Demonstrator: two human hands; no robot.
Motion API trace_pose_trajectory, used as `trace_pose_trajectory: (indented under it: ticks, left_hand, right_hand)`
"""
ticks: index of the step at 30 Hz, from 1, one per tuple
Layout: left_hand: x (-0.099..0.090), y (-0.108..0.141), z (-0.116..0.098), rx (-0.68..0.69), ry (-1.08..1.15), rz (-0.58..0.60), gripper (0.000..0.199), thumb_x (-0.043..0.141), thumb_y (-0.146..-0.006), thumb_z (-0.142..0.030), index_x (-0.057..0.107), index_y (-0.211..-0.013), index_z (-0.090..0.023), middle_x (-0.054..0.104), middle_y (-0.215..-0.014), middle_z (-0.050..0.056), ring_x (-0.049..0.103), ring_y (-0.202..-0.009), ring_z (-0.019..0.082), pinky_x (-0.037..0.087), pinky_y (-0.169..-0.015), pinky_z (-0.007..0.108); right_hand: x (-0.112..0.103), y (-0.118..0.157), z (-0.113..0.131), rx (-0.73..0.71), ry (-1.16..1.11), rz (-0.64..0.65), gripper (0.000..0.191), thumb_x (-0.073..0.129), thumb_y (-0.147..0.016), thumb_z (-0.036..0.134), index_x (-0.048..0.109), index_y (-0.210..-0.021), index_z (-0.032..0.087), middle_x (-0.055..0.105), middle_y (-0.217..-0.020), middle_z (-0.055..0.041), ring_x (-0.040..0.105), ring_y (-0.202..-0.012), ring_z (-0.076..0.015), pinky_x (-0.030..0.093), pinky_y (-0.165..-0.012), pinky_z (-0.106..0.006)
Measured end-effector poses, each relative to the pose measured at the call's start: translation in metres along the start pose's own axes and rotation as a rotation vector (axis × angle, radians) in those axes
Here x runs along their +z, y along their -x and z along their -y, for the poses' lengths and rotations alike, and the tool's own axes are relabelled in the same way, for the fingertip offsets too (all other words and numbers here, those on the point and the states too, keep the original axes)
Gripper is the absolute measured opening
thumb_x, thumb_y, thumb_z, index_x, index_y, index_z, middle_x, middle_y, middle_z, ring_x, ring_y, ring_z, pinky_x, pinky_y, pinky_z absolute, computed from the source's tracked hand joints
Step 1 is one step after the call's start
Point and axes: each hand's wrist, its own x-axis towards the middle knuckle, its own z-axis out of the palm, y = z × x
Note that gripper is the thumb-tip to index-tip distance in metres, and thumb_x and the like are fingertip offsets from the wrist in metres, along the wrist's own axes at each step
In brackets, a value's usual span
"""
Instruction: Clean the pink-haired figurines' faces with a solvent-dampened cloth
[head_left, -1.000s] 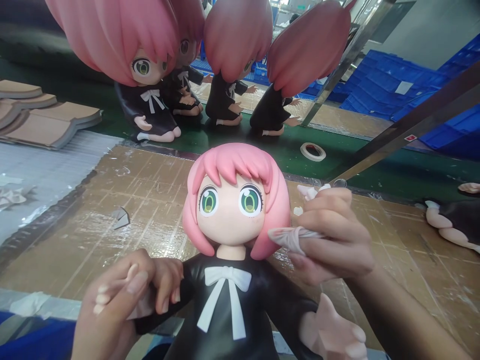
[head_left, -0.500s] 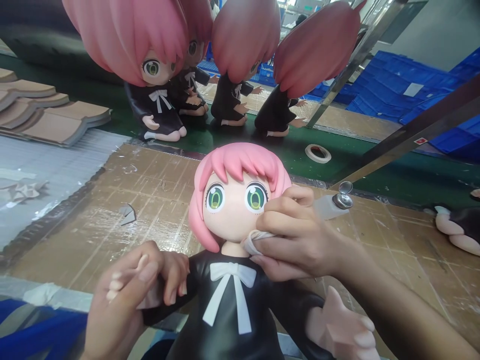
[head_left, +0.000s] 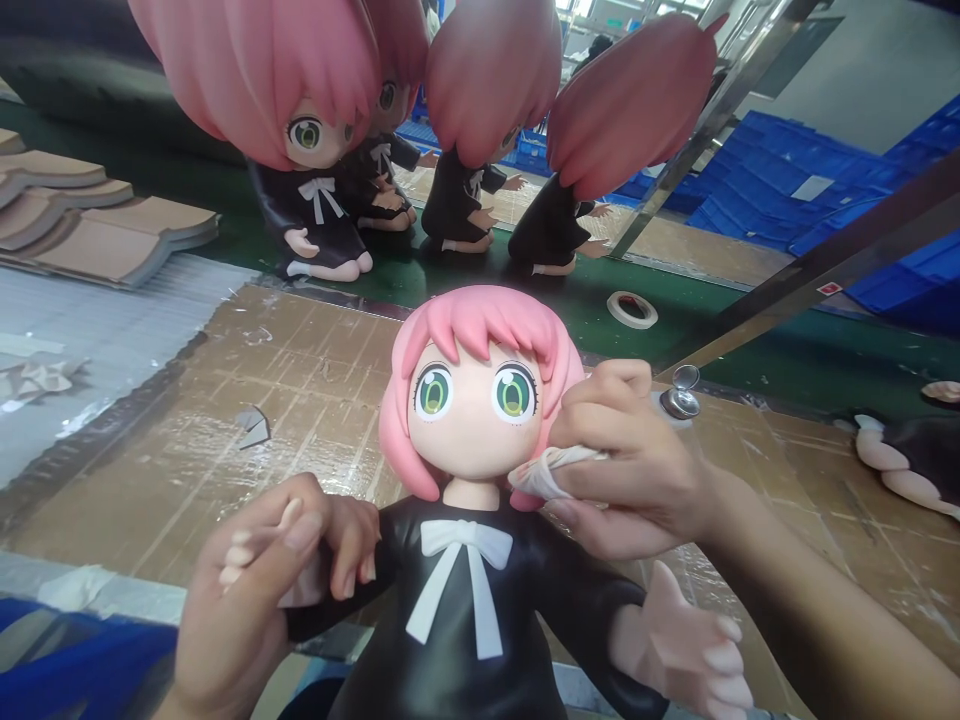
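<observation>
A pink-haired figure (head_left: 471, 440) with green eyes, a black dress and a white bow lies face up at the near edge of the table. My left hand (head_left: 262, 570) is wrapped round the figure's hand and wrist on the left side. A folded white cloth (head_left: 553, 470) is pinched in the fingers of my right hand (head_left: 630, 460), beside the figure's cheek and the tips of its hair. The figure's other hand (head_left: 679, 640) is free, below my right forearm.
Several similar figures (head_left: 319, 215) kneel along the green surface (head_left: 450, 275) behind. A tape roll (head_left: 632, 310), a bottle with a metal cap (head_left: 680, 395), stacked curved pieces (head_left: 112, 235), a metal post (head_left: 810, 270) and part of another figure (head_left: 900, 460) surround the brown work surface (head_left: 300, 370).
My right hand has moved right with the cloth, away from the figure's face, uncovering its cheek and the edge of its eye. My left hand keeps its hold.
</observation>
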Motion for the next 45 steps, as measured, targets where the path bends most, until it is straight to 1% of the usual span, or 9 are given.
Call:
trace_pose_trajectory:
  ticks: [8, 13, 18, 23, 26, 30, 34, 41, 45]
  left_hand:
    - [0.001, 0.000, 0.003, 0.054, 0.042, 0.042, 0.037, 0.051, -0.100, -0.038, 0.054, -0.068, -0.022, 0.061, -0.055, 0.000, 0.060, -0.060, 0.020, 0.045, -0.065, 0.034]
    - [0.005, 0.004, 0.007, 0.062, 0.073, 0.013, 0.036, 0.053, -0.101, -0.039, 0.052, -0.069, -0.021, 0.061, -0.056, 0.000, 0.060, -0.059, 0.019, 0.046, -0.066, 0.034]
    - [0.013, 0.012, 0.008, 0.068, 0.113, -0.039, 0.037, 0.056, -0.099, -0.041, 0.054, -0.068, -0.021, 0.060, -0.055, 0.000, 0.059, -0.058, 0.019, 0.044, -0.066, 0.034]
    - [0.015, 0.013, 0.011, 0.077, 0.130, -0.051, 0.037, 0.057, -0.099, -0.041, 0.054, -0.068, -0.021, 0.060, -0.055, 0.000, 0.057, -0.058, 0.018, 0.043, -0.064, 0.034]
    - [0.013, 0.012, 0.012, 0.097, 0.128, -0.020, 0.037, 0.057, -0.099, -0.041, 0.054, -0.068, -0.021, 0.060, -0.055, 0.000, 0.057, -0.058, 0.018, 0.044, -0.064, 0.033]
    - [0.013, 0.010, 0.012, 0.125, 0.136, -0.008, 0.037, 0.056, -0.100, -0.040, 0.053, -0.069, -0.020, 0.060, -0.055, 0.000, 0.059, -0.058, 0.016, 0.045, -0.063, 0.031]
    - [0.014, 0.011, 0.013, 0.149, 0.142, -0.007, 0.037, 0.056, -0.100, -0.040, 0.053, -0.069, -0.020, 0.061, -0.055, -0.001, 0.060, -0.058, 0.015, 0.047, -0.065, 0.030]
    - [0.013, 0.014, 0.015, 0.141, 0.143, -0.005, 0.039, 0.056, -0.100, -0.042, 0.052, -0.069, -0.020, 0.060, -0.055, -0.001, 0.060, -0.058, 0.015, 0.047, -0.066, 0.031]
    - [0.013, 0.013, 0.016, 0.118, 0.160, -0.005, 0.040, 0.058, -0.099, -0.044, 0.054, -0.068, -0.020, 0.060, -0.056, -0.001, 0.061, -0.058, 0.016, 0.047, -0.068, 0.032]
  right_hand:
    - [0.021, -0.021, 0.008, -0.091, 0.065, 0.071, 0.016, 0.057, -0.094, 0.024, 0.066, -0.081, 0.021, 0.060, -0.079, 0.0021, 0.052, -0.079, -0.0172, 0.028, -0.079, -0.041]
    - [0.012, -0.019, 0.010, -0.003, -0.075, -0.093, 0.018, 0.054, -0.093, 0.019, 0.069, -0.084, 0.021, 0.062, -0.076, -0.0013, 0.054, -0.078, -0.0193, 0.031, -0.076, -0.044]
    - [0.014, -0.014, 0.013, -0.020, 0.085, -0.115, 0.013, 0.059, -0.091, 0.021, 0.071, -0.086, 0.023, 0.065, -0.079, -0.0019, 0.053, -0.079, -0.0210, 0.031, -0.074, -0.044]
    - [0.027, -0.024, 0.020, -0.083, 0.234, -0.059, 0.009, 0.064, -0.090, 0.020, 0.065, -0.081, 0.021, 0.064, -0.078, -0.0011, 0.054, -0.080, -0.0198, 0.033, -0.075, -0.041]
    - [0.027, -0.026, 0.024, -0.054, 0.174, -0.008, 0.008, 0.062, -0.091, 0.018, 0.065, -0.084, 0.021, 0.063, -0.078, 0.0001, 0.054, -0.079, -0.0188, 0.033, -0.076, -0.041]
    - [0.026, -0.023, 0.027, -0.016, 0.178, -0.041, 0.006, 0.063, -0.090, 0.016, 0.064, -0.086, 0.021, 0.062, -0.077, -0.0006, 0.053, -0.079, -0.0192, 0.030, -0.075, -0.040]
    - [0.028, -0.023, 0.029, 0.004, 0.140, -0.009, 0.008, 0.062, -0.090, 0.016, 0.061, -0.084, 0.020, 0.062, -0.075, 0.0009, 0.054, -0.078, -0.0181, 0.030, -0.076, -0.040]
    - [0.035, -0.028, 0.031, -0.119, 0.144, 0.057, 0.008, 0.059, -0.095, 0.018, 0.063, -0.088, 0.019, 0.066, -0.080, -0.0003, 0.056, -0.082, -0.0183, 0.034, -0.074, -0.038]
    - [0.037, -0.031, 0.034, -0.158, 0.188, 0.089, 0.011, 0.061, -0.093, 0.015, 0.061, -0.083, 0.018, 0.063, -0.077, -0.0004, 0.056, -0.082, -0.0181, 0.034, -0.074, -0.037]
